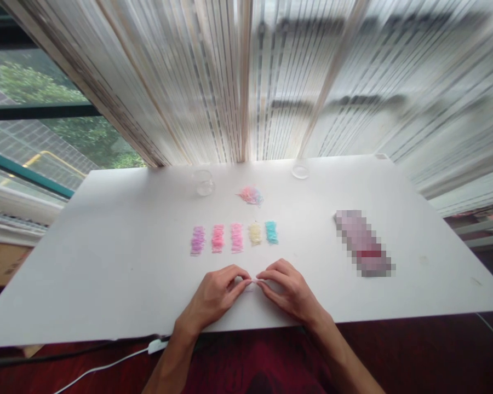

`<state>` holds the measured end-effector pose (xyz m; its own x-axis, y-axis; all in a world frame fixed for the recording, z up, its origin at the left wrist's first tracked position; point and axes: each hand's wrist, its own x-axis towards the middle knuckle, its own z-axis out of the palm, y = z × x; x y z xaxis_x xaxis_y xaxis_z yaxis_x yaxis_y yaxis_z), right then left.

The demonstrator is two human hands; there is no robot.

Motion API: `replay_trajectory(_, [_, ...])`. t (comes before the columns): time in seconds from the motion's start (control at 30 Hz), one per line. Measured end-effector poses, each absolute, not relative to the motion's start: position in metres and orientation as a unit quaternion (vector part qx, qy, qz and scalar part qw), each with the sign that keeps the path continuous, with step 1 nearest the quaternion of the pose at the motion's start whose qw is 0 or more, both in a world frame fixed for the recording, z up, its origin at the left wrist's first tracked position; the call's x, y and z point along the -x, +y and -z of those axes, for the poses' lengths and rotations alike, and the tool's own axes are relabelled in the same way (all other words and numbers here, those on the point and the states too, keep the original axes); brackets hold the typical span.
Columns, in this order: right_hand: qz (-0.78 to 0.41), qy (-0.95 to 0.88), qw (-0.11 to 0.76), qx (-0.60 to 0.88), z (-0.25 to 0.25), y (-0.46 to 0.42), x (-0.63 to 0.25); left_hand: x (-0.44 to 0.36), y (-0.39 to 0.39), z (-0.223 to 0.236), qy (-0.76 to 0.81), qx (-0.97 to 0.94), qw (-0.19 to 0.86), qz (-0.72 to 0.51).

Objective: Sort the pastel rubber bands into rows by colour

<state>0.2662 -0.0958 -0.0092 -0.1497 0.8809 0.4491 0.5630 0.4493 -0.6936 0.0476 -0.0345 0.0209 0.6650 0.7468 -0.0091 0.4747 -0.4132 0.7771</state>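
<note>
Near the table's front edge, my left hand (224,290) and my right hand (290,287) face each other, thumbs and forefingers pinched together. Between the fingertips stretches a tiny pale pink piece (254,280), perhaps a small elastic band, too small to make out surely. A faint pinkish piece (249,290) lies just below it. Beyond the hands, thin bits are stacked in a row by colour: a purple stack (198,241), a coral-pink stack (217,238), a light pink stack (237,237), a pale yellow stack (255,233) and a turquoise stack (271,232).
A loose mixed-colour pile (251,195) lies behind the stacks. Farther back stand a clear round container (205,187) and a clear round lid or dish (300,172). A pixelated flat object (363,243) rests at the right of the white table (107,262). A striped curtain (213,82) hangs behind.
</note>
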Motion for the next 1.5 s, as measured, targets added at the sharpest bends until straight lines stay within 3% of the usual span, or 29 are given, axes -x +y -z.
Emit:
replay_trajectory(0.8, [-0.189,-0.714,0.458,0.495,0.009,-0.095,-0.265,-0.047,-0.029,-0.017,0.303,-0.839,0.336,-0.303])
replay_trajectory(1.07, [-0.205,-0.703,0.456,0.507,0.007,-0.096,-0.266,-0.020,-0.003,-0.006,0.406,-0.816,0.180,-0.370])
replay_trajectory(1.5, [-0.207,-0.702,0.444,0.516,0.002,-0.095,-0.266,-0.001,0.002,-0.001,0.468,-0.802,0.139,-0.344])
